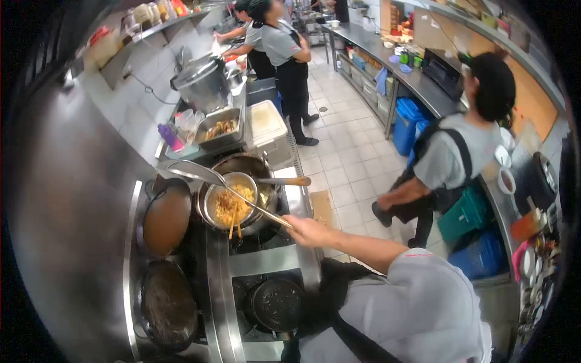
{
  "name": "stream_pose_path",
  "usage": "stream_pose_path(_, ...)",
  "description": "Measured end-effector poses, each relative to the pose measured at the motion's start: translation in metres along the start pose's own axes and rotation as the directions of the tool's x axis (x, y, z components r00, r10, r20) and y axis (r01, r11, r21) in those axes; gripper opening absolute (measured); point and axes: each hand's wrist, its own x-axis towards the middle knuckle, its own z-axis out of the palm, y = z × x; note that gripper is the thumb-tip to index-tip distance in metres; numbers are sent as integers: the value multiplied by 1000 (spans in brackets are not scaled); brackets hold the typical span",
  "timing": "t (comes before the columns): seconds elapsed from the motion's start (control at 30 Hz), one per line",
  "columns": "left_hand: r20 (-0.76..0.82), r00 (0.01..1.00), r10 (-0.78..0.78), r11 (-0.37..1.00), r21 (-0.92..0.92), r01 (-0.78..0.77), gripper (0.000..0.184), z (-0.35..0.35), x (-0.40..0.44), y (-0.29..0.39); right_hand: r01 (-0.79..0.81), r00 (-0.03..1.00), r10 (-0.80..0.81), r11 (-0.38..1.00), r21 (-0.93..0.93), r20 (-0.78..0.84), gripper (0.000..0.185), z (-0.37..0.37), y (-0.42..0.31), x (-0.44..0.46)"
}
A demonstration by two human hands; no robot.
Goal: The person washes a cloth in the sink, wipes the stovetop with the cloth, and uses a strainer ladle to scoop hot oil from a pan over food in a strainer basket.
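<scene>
My right hand (310, 231) is closed around the long metal handle of a skimmer (195, 172). The handle slants up and left across a round metal bowl (210, 204), and the skimmer's wide round head is just past its far left side. Yellow food pieces with some browned bits (229, 209) fill the bowl, and a pair of chopsticks (235, 222) stands in them. Under the bowl is a larger wok (233, 162) on the stove. A wooden-handled tool (284, 181) lies across the wok's right side. My left hand is out of sight.
Two dark woks (164, 221) (169, 305) and a small black pan (277, 304) occupy the stove. Beyond are a food tray (219, 128), a large pot (203, 85) and a white-lidded container (266, 121). One co-worker (457, 151) stands right behind; others (290, 60) are farther up.
</scene>
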Motion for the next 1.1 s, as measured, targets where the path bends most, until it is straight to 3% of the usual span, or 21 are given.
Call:
stream_pose_path(0.13, -3, 1000, -10, 1000, 13, 10, 12, 1, 0, 4, 73, 996, -71, 997, 37, -52, 40, 7, 5, 0)
stream_pose_path(0.37, -24, 999, -32, 999, -4, 32, 12, 3, -6, -4, -30, 999, 30, 1000, 10, 24, 32, 15, 26, 2)
stream_pose_path(0.43, -26, 999, -45, 999, -11, 45, 12, 3, -10, -7, 17, 1000, -17, 993, 113, -3, 32, 8, 22, -5)
stream_pose_path(0.7, -38, 997, -74, 996, -46, 72, 12, 3, -14, -15, 32, 999, -26, 972, 233, -29, 37, 27, 8, 11)
stream_pose_path(0.8, -43, 996, -81, 995, -68, 78, 13, 3, -15, -21, 166, 984, -129, 920, 354, -127, 38, 40, 4, 23)
stream_pose_path(0.83, -45, 995, -86, 994, -74, 82, 13, 3, -16, -22, -82, 995, 29, 775, 627, 94, 39, 26, -17, 23)
stream_pose_path(0.87, -46, 995, -89, 993, -79, 85, 13, 2, -18, -25, -353, 931, 112, 524, 775, 348, 39, 15, -35, 24)
stream_pose_path(0.9, -50, 995, -92, 993, -84, 88, 13, 2, -17, -25, -356, 929, 108, 527, 772, 355, 39, 12, -48, 27)
stream_pose_path(1.0, -57, 993, -103, 989, -108, 97, 13, 2, -21, -33, -423, 900, 34, 319, 848, 435, 38, 14, -75, 41)
stream_pose_path(1.1, -70, 991, -116, 985, -139, 106, 13, -1, -26, -42, -476, 860, -60, 261, 840, 506, 37, 21, -95, 53)
